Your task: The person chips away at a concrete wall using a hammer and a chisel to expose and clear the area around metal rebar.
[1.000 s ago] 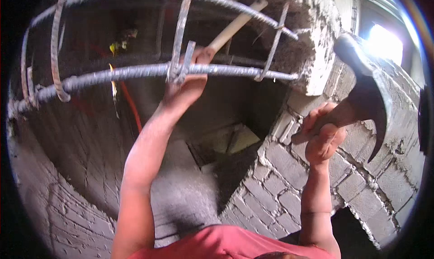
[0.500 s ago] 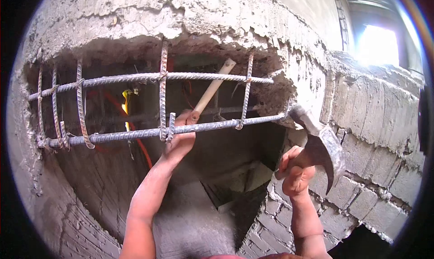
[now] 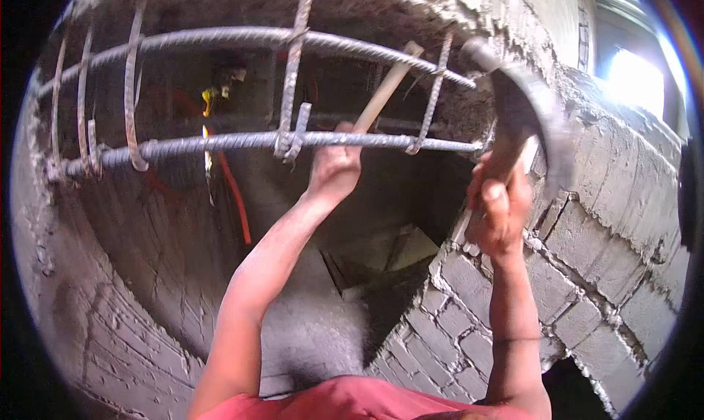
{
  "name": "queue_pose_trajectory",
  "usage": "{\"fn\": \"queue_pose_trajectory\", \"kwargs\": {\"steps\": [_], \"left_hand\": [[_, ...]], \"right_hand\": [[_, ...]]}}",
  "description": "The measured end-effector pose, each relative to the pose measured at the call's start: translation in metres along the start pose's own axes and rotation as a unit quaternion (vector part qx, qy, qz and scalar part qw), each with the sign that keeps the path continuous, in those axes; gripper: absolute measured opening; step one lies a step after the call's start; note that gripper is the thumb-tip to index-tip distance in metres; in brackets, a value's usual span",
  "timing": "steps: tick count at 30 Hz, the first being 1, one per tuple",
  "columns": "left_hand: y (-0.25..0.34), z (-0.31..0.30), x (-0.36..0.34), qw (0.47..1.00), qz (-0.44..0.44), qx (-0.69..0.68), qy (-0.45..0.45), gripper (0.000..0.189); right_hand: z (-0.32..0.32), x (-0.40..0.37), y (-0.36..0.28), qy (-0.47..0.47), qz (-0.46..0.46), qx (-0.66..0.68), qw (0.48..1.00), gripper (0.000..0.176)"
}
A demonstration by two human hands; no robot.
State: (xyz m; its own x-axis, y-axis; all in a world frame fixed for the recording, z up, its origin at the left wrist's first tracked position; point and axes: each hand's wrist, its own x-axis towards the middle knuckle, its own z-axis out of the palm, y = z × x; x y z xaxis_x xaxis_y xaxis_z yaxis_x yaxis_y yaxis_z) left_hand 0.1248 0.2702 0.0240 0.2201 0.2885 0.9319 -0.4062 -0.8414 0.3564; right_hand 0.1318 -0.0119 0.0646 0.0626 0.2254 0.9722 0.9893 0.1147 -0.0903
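Observation:
My left hand (image 3: 335,169) is closed around the lower end of a pale, straight stick (image 3: 387,90), which could be wood or pipe. The stick slants up to the right, and its top end is near the upper rebar (image 3: 220,38). Part of my left hand is behind the lower rebar (image 3: 235,144). My right hand (image 3: 504,207) grips a claw hammer (image 3: 529,101) by its handle, just below the head. The hammer is smeared by motion and hangs in front of the broken concrete at the right end of the bars.
Vertical rebar ties (image 3: 293,75) cross the bars in the broken-out opening. Behind them hang an orange-red conduit (image 3: 235,200) and a yellow piece (image 3: 207,101). A rough block wall (image 3: 587,273) rises on the right, with a bright window (image 3: 636,79) beyond.
The rebar and opening sit higher in view as the camera has shifted. The hammer and right hand are higher, and the left hand with the stick appears further up and right.

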Motion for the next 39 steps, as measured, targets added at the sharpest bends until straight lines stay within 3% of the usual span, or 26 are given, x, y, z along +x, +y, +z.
{"fn": "queue_pose_trajectory", "kwargs": {"steps": [1,3,4,5,6,7,9,10,11,13,15,16,17,21,22,24,25,27,29,30,31,33,34,36,37,39], "left_hand": [[0.010,-0.004,0.000,0.999,-0.042,-0.007,-0.018,0.027],[0.018,-0.002,0.000,0.997,-0.001,-0.072,0.022,0.025],[0.013,-0.004,0.000,0.993,0.085,-0.070,0.033,0.025],[0.013,-0.005,0.000,0.993,0.084,-0.075,0.038,0.025],[0.022,-0.012,0.000,0.995,0.085,-0.043,0.040,0.025],[0.028,-0.016,0.001,0.995,0.087,-0.012,0.044,0.024],[0.025,-0.013,0.001,0.998,0.054,0.003,0.032,0.024],[0.024,-0.012,0.002,0.999,0.030,-0.030,0.022,0.023],[0.023,-0.011,0.001,0.998,0.003,-0.063,0.010,0.023],[0.021,-0.006,-0.002,0.998,0.006,-0.055,0.029,0.024],[0.007,0.003,-0.001,0.995,0.061,-0.017,0.079,0.026],[0.005,0.004,0.001,0.993,0.083,-0.035,0.080,0.025],[0.001,0.007,0.001,0.991,0.091,0.000,0.093,0.024],[0.011,-0.002,0.002,0.993,0.045,-0.098,0.052,0.024],[0.008,0.000,0.001,0.993,0.055,-0.087,0.053,0.024],[0.013,-0.005,0.001,0.990,0.074,-0.105,0.061,0.022],[0.014,-0.009,0.001,0.996,-0.007,-0.085,-0.029,0.023],[0.011,-0.008,0.000,0.996,0.037,-0.085,-0.012,0.025],[0.021,-0.021,0.004,0.996,-0.005,-0.081,-0.044,0.026],[0.025,-0.024,0.002,0.992,-0.045,-0.081,-0.086,0.028],[0.023,-0.023,0.001,0.992,-0.047,-0.078,-0.082,0.028],[0.021,-0.017,0.001,0.988,-0.001,-0.152,-0.035,0.029],[0.021,-0.017,0.002,0.993,0.035,-0.103,-0.038,0.031],[0.025,-0.023,0.002,0.993,0.011,-0.103,-0.047,0.031],[0.027,-0.025,0.001,0.993,-0.011,-0.104,-0.054,0.031],[0.023,-0.022,-0.001,0.993,0.001,-0.114,-0.020,0.032]], "right_hand": [[0.005,0.005,-0.009,0.013,-0.015,0.035,0.999,0.054],[0.005,0.010,-0.009,0.027,-0.054,0.015,0.998,0.063],[0.008,0.014,-0.007,0.030,-0.084,0.036,0.995,0.062],[0.011,0.018,-0.003,0.034,-0.111,0.057,0.992,0.062],[0.008,0.023,-0.001,0.030,-0.140,0.016,0.990,0.054],[-0.001,0.023,0.003,-0.013,-0.089,0.003,0.996,0.040],[0.000,0.042,0.007,-0.027,-0.086,-0.199,0.976,0.032],[0.006,0.055,0.011,-0.006,-0.172,-0.322,0.931,0.032],[0.005,0.058,0.003,-0.074,-0.076,-0.306,0.946,0.039],[0.008,0.054,0.011,-0.090,0.017,-0.300,0.950,0.038],[0.010,0.045,0.023,-0.018,-0.130,-0.289,0.948,0.025],[0.013,0.037,0.011,-0.014,-0.021,-0.204,0.979,0.027],[0.007,0.034,0.017,-0.009,-0.099,-0.253,0.962,0.040],[0.016,0.051,0.004,-0.024,-0.235,0.009,0.972,0.060],[0.021,0.050,-0.003,0.005,-0.227,-0.061,0.972,0.059],[0.006,0.050,0.027,-0.032,-0.039,-0.246,0.968,0.045],[0.002,0.057,0.035,-0.082,0.059,-0.304,0.947,0.039],[0.004,0.057,0.024,-0.046,-0.017,-0.305,0.951,0.038],[-0.004,0.044,0.017,-0.022,0.015,-0.165,0.986,0.038],[-0.008,0.041,0.019,0.007,-0.044,-0.094,0.995,0.035],[0.001,0.039,0.004,0.056,-0.037,0.100,0.993,0.033],[0.006,0.051,-0.030,-0.035,-0.157,0.230,0.960,0.031],[0.000,0.056,-0.021,-0.036,-0.156,0.231,0.960,0.031],[-0.015,0.064,0.010,-0.066,-0.249,0.033,0.966,0.034],[0.002,0.053,0.020,0.044,-0.139,-0.064,0.987,0.040],[-0.002,0.063,0.026,-0.087,0.120,-0.246,0.958,0.045]]}}
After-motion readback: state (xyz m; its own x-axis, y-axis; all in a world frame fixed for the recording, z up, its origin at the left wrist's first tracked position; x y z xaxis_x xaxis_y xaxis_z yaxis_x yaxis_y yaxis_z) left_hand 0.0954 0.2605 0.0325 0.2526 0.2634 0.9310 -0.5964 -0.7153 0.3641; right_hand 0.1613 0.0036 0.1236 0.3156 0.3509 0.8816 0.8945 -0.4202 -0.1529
